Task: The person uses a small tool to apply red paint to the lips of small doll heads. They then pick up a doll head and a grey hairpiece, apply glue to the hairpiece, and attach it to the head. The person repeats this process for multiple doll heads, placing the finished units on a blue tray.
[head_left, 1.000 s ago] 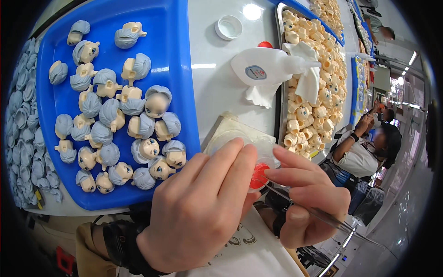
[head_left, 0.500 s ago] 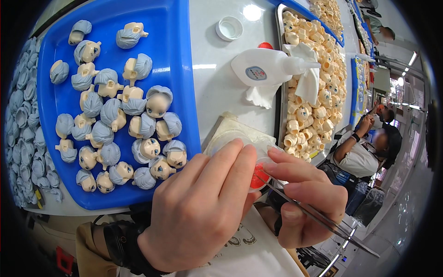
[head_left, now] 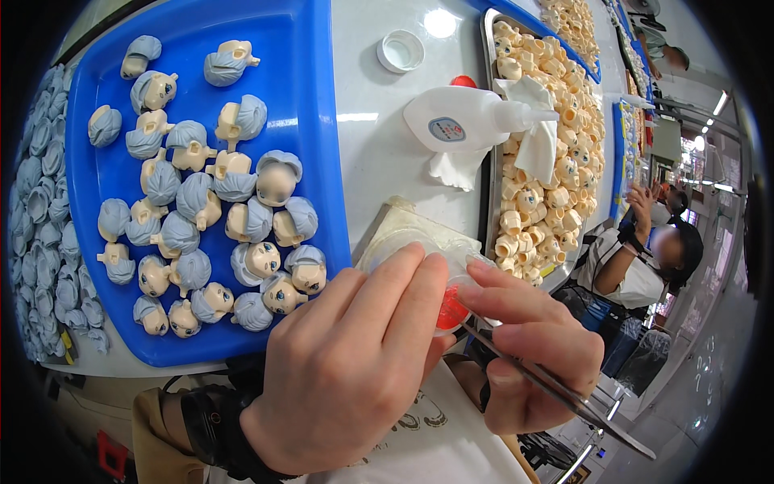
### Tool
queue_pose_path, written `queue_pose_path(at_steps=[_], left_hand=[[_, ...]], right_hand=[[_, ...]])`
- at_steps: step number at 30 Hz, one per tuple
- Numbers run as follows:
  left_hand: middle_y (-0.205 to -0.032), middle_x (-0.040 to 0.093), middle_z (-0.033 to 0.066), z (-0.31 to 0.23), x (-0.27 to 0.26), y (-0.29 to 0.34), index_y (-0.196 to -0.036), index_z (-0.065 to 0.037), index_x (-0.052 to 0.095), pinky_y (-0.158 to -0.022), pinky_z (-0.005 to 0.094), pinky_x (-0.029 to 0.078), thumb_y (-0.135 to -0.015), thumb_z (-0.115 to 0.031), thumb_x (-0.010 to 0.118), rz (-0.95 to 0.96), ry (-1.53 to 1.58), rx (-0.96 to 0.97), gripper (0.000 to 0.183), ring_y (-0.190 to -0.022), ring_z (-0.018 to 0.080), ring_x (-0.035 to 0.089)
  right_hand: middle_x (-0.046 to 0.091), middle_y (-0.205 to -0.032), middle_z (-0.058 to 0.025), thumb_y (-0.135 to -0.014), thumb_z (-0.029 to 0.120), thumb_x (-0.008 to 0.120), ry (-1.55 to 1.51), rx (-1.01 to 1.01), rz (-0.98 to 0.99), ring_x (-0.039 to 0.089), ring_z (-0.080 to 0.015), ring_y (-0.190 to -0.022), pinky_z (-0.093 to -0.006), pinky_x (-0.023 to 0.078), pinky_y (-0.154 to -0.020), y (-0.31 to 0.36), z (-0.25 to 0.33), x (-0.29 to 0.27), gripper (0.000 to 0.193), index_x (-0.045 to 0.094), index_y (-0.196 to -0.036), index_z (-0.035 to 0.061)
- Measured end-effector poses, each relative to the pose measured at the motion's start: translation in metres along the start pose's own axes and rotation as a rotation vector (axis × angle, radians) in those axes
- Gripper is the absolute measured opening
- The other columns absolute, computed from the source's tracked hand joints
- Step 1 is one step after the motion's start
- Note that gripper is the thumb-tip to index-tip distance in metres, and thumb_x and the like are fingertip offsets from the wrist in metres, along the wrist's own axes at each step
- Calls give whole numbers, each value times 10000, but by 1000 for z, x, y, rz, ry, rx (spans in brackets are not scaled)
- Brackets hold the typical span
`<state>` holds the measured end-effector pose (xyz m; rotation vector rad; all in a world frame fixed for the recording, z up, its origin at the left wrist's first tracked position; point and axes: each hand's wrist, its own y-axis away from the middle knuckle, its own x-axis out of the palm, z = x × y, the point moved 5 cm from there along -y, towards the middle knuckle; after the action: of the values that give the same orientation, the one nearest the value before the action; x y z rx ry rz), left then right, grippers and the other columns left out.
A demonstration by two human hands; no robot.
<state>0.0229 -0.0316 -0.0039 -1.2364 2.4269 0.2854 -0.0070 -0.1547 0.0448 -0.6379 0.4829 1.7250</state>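
Pinching a small red piece [head_left: 451,310] between them, the fingers [head_left: 403,282] of the left hand [head_left: 347,379] are closed on one side of it and the fingertips [head_left: 496,278] of the right hand [head_left: 532,355] on the other; what the piece is cannot be told.

- Right hand: also clamps a slim pair of metal tweezers [head_left: 564,395], which slant away to the lower right.
- Red piece: held just above the near edge of the white worktop [head_left: 387,153], in front of a clear plastic bag [head_left: 411,238].
- Left wrist: dark watch strap [head_left: 214,431].
- Blue tray [head_left: 314,121], left of the hands: doll heads with pale blue hair [head_left: 258,202], loosely heaped.
- Far left: pile of loose blue hair pieces [head_left: 40,242].
- Beyond the hands: white squeeze bottle [head_left: 468,121] lying on its side on a tissue [head_left: 455,169]; small white cap [head_left: 401,51].
- Metal tray [head_left: 490,210], right: cream-coloured doll parts [head_left: 556,161].
- Far right: another person [head_left: 637,266], seated.
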Motion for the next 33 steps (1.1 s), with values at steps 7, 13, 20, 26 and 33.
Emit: queue_pose_path(at_steps=[7,13,20,26,33], left_hand=[[-1084,588,216,0,-3,2,-1099,69,564,-736,385,499,-681,-56,709,0,2,-5,460,-870,355,612],[-1082,590,217,-1,-3,3,-1097,68,563,-732,383,499,-729,-107,689,5,-21,7,427,-863,357,613],[-1068,593,219,-2,-3,3,-1089,67,565,-709,382,497,-747,-129,681,-18,-22,12,411,-835,349,614],[-1052,601,211,-2,-4,3,-1077,65,571,-680,375,496,-731,-132,690,-40,-49,19,416,-807,337,614],[-1043,607,206,-2,-4,4,-1073,60,574,-677,373,497,-740,-156,687,-60,-56,22,413,-800,336,617]], right_hand=[[672,-859,-145,-588,97,769,120,80,-210,679,-335,-795,-379,579,-707,-5,3,3,251,615,-769,17],[668,-771,-125,-539,117,729,174,37,-349,682,-319,-736,-344,579,-629,-3,3,10,202,627,-692,33],[659,-745,-128,-571,121,696,225,-52,-311,680,-305,-698,-331,575,-601,-7,4,8,211,617,-740,23],[647,-884,-235,-790,-3,507,184,17,-89,653,-335,-857,-457,505,-827,-6,7,6,64,540,-842,-18],[639,-877,-262,-783,-84,424,231,-32,-62,667,-321,-819,-486,530,-827,-6,10,9,124,512,-838,-16]])
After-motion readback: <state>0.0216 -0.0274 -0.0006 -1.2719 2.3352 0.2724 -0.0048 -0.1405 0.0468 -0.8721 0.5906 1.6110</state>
